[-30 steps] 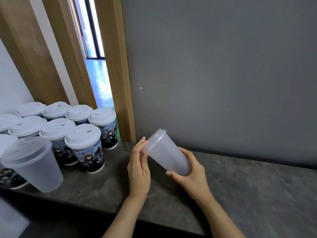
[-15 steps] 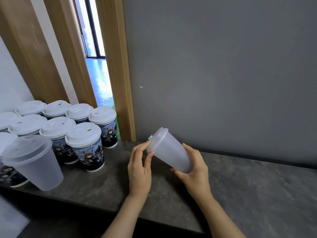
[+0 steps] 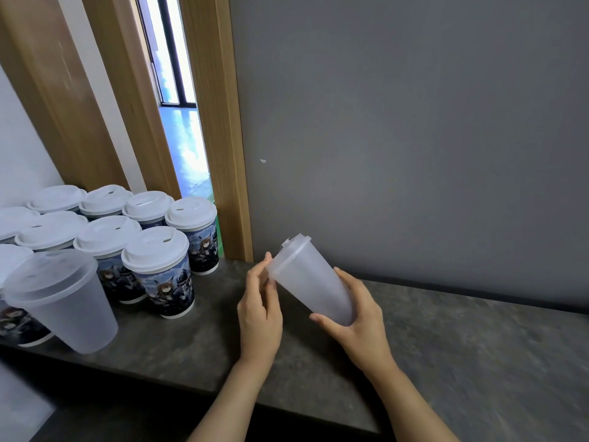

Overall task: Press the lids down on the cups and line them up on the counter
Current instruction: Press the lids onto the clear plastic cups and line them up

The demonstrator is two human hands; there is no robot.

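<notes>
right hand [image 3: 357, 317] gripping tilted frosted cup [image 3: 314, 282], left hand [image 3: 259, 309] fingers on its lid, printed cups [image 3: 159, 272] crowding left

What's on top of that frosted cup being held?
A frosted lid caps the tilted frosted cup. The left hand touches its rim; the right hand grips the base. Contents unclear.

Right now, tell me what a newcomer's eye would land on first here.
First, the frosted cup held tilted above the counter: the right hand grips its base and the left hand touches its lid. Next, the printed cups with white lids clustered at left, a second frosted cup in front.
</notes>
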